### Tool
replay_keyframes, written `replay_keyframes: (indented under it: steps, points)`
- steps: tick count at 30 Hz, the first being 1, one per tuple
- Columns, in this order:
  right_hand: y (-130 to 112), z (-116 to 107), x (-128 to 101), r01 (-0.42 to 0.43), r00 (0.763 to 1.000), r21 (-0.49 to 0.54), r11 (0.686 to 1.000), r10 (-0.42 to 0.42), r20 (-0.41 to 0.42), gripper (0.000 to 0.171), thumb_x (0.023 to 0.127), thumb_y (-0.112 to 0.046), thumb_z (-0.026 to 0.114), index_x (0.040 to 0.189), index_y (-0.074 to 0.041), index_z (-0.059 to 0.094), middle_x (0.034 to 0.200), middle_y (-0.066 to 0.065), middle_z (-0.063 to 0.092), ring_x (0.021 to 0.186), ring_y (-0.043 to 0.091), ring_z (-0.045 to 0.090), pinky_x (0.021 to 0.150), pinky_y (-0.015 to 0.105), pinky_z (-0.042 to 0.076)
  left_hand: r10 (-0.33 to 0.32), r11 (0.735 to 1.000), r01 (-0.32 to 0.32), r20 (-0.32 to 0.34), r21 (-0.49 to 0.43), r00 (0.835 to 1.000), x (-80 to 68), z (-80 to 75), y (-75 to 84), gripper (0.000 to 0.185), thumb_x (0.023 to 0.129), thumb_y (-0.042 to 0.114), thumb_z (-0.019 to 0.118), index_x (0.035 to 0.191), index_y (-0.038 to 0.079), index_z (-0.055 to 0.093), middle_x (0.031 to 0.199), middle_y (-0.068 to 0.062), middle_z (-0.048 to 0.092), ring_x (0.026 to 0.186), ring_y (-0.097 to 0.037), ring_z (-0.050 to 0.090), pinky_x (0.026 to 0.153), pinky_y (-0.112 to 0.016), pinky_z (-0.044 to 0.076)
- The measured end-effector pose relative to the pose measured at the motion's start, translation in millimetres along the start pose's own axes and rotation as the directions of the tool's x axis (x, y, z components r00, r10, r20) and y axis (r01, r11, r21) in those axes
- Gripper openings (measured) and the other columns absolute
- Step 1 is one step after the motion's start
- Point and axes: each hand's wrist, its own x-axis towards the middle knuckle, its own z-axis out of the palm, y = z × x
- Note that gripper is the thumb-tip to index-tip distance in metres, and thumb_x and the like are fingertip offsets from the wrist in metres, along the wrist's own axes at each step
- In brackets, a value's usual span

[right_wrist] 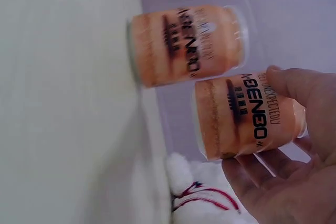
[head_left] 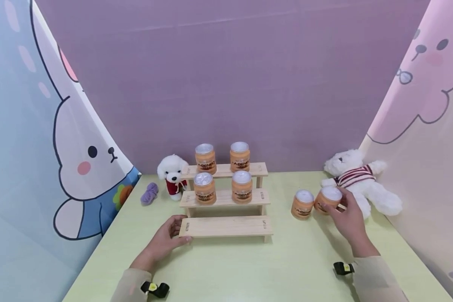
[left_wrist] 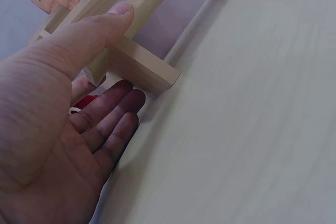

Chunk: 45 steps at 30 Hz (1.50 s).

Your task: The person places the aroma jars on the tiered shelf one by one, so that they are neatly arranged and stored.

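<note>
My right hand (head_left: pixel 348 220) grips an orange can (right_wrist: pixel 247 116) with a silver top, thumb on one side and fingers on the other. The can leans slightly and appears raised off the table. Beside it a second orange can (head_left: pixel 302 204) stands upright on the table. At the left end of a three-step wooden rack (head_left: pixel 226 227), my left hand (head_left: pixel 165 240) holds the lowest board. In the left wrist view the thumb (left_wrist: pixel 105 27) lies on the board and the other fingers reach beside its leg. Two cans (head_left: pixel 242 187) stand on the middle step and two (head_left: pixel 240 157) on the top step.
A white plush dog (head_left: pixel 172 172) in red sits behind the rack's left side, near a purple yarn bundle (head_left: pixel 149 193). At the right, a white teddy bear (head_left: pixel 356 178) in a striped top leans against the wall. A purple backdrop (head_left: pixel 226 84) closes the table's back.
</note>
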Motion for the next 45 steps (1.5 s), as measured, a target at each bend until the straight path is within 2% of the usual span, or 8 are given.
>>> replay_keyframes:
  steps: [7, 10, 15, 21, 26, 31, 38, 45]
  points:
    - [-22, -7, -4, -0.021, 0.991, 0.041, 0.999, 0.026, -0.130, 0.073, 0.092, -0.010, 0.081, 0.156, -0.007, 0.044, 0.138, 0.016, 0.055, 0.111, 0.007, 0.051, 0.085, 0.008, 0.046, 0.001, 1.000, -0.001, -0.001, -0.008, 1.000, 0.5, 2.5, -0.6, 0.073, 0.085, 0.027, 0.090, 0.146, 0.015, 0.052, 0.128, -0.008, 0.063, 0.117, -0.024, 0.061, 0.107, -0.044, 0.045]
    - [-33, -11, -5, -0.006, 0.987, 0.050, 0.999, 0.014, -0.161, 0.073, 0.091, -0.008, 0.082, 0.154, -0.008, 0.047, 0.135, 0.011, 0.056, 0.109, 0.003, 0.051, 0.086, 0.011, 0.047, -0.001, 1.000, 0.001, 0.000, -0.005, 1.000, 0.4, 3.2, -0.6, 0.074, 0.084, 0.027, 0.090, 0.146, 0.014, 0.052, 0.127, -0.007, 0.064, 0.116, -0.024, 0.061, 0.107, -0.044, 0.045]
    - [-53, -14, -6, 0.072, 0.983, 0.074, 0.995, -0.058, -0.173, 0.074, 0.087, -0.006, 0.086, 0.152, -0.010, 0.051, 0.128, 0.002, 0.060, 0.107, 0.001, 0.055, 0.085, 0.011, 0.049, 0.004, 1.000, -0.004, 0.003, 0.003, 1.000, 0.5, 3.3, 0.7, 0.074, 0.084, 0.027, 0.090, 0.146, 0.014, 0.052, 0.127, -0.006, 0.063, 0.115, -0.024, 0.061, 0.106, -0.044, 0.046]
    - [-79, -12, -11, 0.162, 0.981, 0.081, 0.983, -0.152, -0.117, 0.071, 0.086, -0.007, 0.087, 0.149, -0.007, 0.054, 0.122, -0.003, 0.063, 0.106, 0.001, 0.058, 0.081, 0.012, 0.052, 0.008, 1.000, -0.008, 0.004, 0.002, 1.000, -0.6, 2.8, 1.9, 0.074, 0.084, 0.026, 0.091, 0.146, 0.014, 0.052, 0.128, -0.007, 0.063, 0.116, -0.024, 0.061, 0.107, -0.044, 0.045]
    - [-97, -6, -15, 0.219, 0.974, 0.111, 0.969, -0.211, -0.079, 0.071, 0.083, -0.001, 0.088, 0.146, -0.007, 0.056, 0.119, -0.009, 0.064, 0.106, 0.001, 0.060, 0.079, 0.014, 0.054, 0.005, 1.000, -0.005, 0.003, -0.004, 1.000, -0.6, 2.5, 1.6, 0.074, 0.084, 0.028, 0.091, 0.146, 0.015, 0.052, 0.129, -0.006, 0.063, 0.116, -0.024, 0.061, 0.107, -0.044, 0.045]
    - [-116, 2, -23, 0.275, 0.961, 0.136, 0.952, -0.275, -0.019, 0.070, 0.081, 0.001, 0.089, 0.144, -0.006, 0.058, 0.120, -0.003, 0.064, 0.107, 0.003, 0.060, 0.078, 0.015, 0.055, 0.012, 1.000, -0.012, 0.001, 0.001, 1.000, -0.3, 1.6, 2.2, 0.074, 0.084, 0.028, 0.090, 0.146, 0.015, 0.052, 0.129, -0.006, 0.063, 0.117, -0.024, 0.061, 0.107, -0.044, 0.045]
    - [-137, 19, -32, 0.270, 0.948, 0.174, 0.947, -0.294, 0.125, 0.066, 0.085, -0.008, 0.088, 0.143, -0.008, 0.057, 0.127, 0.009, 0.063, 0.109, 0.004, 0.061, 0.079, 0.020, 0.058, 0.015, 1.000, -0.015, 0.000, 0.003, 1.000, -0.2, 0.4, 1.5, 0.074, 0.084, 0.028, 0.090, 0.146, 0.015, 0.051, 0.130, -0.006, 0.063, 0.117, -0.023, 0.061, 0.107, -0.043, 0.046]
    - [-147, 40, -40, 0.258, 0.930, 0.210, 0.943, -0.302, 0.211, 0.065, 0.086, -0.013, 0.089, 0.143, -0.014, 0.059, 0.123, 0.008, 0.067, 0.108, 0.010, 0.064, 0.079, 0.027, 0.060, 0.012, 1.000, -0.012, 0.003, -0.002, 1.000, -0.1, 0.0, 0.3, 0.075, 0.084, 0.028, 0.091, 0.146, 0.016, 0.052, 0.130, -0.007, 0.063, 0.117, -0.024, 0.061, 0.107, -0.043, 0.045]
